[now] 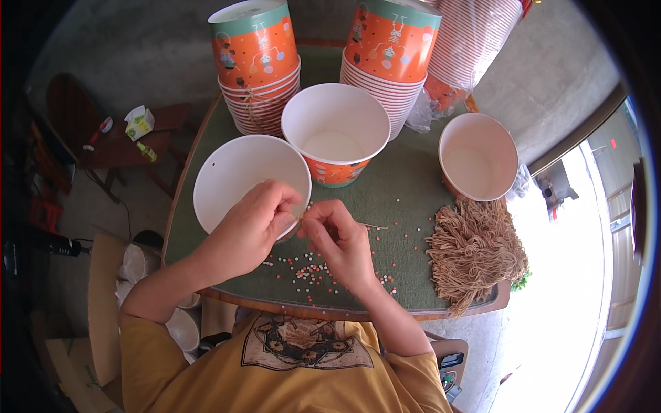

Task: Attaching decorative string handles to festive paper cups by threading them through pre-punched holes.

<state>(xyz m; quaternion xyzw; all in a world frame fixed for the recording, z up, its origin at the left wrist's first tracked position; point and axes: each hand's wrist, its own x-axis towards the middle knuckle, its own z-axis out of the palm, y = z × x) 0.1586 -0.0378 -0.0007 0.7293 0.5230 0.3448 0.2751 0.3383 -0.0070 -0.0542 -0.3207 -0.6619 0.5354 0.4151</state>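
Bucket [227, 180]: white inside, 1 dark spot on far-left wall, mouth up, at left.
String [375, 226]: thin, tan, at bucket's near-right rim, 1 end pointing right.

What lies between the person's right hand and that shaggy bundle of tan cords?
In the head view: a thin tan strand and scattered small, round red-orange and white beads on the green tabletop covering.

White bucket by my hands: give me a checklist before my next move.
1. Left hand at bucket rim: ok, reaching over the right side.
2. Right hand near rim: ok, just outside it.
3. Small hole in bucket's left wall visible: ok.
4. Strand secure between fingertips: cannot tell, too small.
5. Brown cord bundle on table: ok, at right.
6. Work area free of loose bits: not ok, scattered.
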